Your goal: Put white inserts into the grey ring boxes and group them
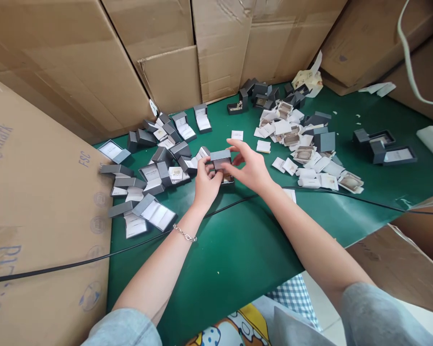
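Both of my hands meet over the middle of the green table [238,240] around one small grey jewellery box [220,158]. My left hand [205,182] grips its left side with curled fingers. My right hand [248,166] holds its right side and top, fingers bent over the lid. A silver bracelet [184,234] sits on my left wrist. Under the box lies something small and pale that I cannot make out.
Open grey boxes with white linings [155,173] pile up at the left. White card inserts and pads [303,154] are scattered at the right, more grey boxes [382,146] beyond. Cardboard cartons [173,72] wall the back and left. A black cable [130,250] crosses the table.
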Tool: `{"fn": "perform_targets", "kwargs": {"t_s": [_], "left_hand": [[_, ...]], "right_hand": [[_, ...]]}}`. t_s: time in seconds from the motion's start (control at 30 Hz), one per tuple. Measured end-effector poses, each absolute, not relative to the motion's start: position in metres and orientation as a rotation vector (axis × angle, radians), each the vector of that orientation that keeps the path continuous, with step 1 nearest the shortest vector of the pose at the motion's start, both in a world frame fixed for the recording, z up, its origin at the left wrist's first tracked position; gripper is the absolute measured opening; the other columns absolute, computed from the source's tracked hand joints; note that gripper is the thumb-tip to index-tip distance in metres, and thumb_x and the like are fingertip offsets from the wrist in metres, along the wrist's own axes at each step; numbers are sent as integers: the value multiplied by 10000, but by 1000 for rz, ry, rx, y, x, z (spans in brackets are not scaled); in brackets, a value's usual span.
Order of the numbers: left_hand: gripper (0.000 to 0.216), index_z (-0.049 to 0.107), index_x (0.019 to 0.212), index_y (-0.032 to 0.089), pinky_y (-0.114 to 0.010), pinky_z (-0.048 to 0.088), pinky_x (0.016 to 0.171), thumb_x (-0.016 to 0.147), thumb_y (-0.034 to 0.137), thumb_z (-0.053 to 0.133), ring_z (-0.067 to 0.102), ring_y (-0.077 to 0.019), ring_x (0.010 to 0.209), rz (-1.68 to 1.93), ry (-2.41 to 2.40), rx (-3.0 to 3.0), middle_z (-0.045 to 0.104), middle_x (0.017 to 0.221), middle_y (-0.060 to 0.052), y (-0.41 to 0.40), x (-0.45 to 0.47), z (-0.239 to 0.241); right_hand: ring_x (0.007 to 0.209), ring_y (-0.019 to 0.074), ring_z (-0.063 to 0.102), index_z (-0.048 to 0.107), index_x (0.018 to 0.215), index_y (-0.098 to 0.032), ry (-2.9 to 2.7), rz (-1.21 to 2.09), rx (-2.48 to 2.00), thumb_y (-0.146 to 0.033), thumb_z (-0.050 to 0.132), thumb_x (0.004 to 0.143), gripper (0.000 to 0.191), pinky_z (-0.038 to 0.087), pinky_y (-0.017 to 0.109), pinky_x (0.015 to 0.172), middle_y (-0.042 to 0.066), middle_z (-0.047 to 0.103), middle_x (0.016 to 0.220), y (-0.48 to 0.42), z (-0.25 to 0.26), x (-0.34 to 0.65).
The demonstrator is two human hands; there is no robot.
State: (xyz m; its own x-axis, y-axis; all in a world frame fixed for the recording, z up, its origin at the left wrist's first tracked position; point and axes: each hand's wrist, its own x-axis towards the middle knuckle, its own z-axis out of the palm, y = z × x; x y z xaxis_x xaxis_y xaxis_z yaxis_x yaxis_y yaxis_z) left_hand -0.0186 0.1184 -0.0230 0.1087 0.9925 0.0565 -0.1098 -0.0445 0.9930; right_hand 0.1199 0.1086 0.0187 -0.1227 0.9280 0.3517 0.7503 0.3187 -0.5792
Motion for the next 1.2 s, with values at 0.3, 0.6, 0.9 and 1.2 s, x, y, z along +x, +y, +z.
{"fn": "perform_targets", "kwargs": {"t_s": [0.3,0.6,0.9,1.2], "left_hand": [[377,383,1076,257,-224,445,603,728,237,527,588,-120,716,1154,1138,942,592,833,13,127,-26,-21],[298,427,1008,259,-217,435,562,721,262,506,575,-116,675,1134,1125,835,574,829,22,126,-24,-13],[332,396,1012,252,-234,471,618,720,297,547,580,-116,700,1024,999,863,573,780,30,124,-25,-12],[443,409,1124,235,-260,494,672,721,275,587,609,-133,761,973,961,865,593,780,19,122,-22,-9]], "right_hand": [[1188,254,472,566,1123,-191,-1903,172,-1782,-263,289,903,361,82,621,1062,94,552,1260,134,-7,132],[1358,311,204,325,1374,-207,-2001,34,-1978,-255,314,874,502,33,745,970,84,286,1470,164,-18,138],[1242,311,384,468,1272,-188,-2013,-12,-1912,-276,338,915,389,15,715,988,123,456,1355,159,-12,144],[933,231,578,608,1086,-134,-2120,353,-1977,-218,613,748,348,430,324,830,121,614,1047,147,5,150]]}}
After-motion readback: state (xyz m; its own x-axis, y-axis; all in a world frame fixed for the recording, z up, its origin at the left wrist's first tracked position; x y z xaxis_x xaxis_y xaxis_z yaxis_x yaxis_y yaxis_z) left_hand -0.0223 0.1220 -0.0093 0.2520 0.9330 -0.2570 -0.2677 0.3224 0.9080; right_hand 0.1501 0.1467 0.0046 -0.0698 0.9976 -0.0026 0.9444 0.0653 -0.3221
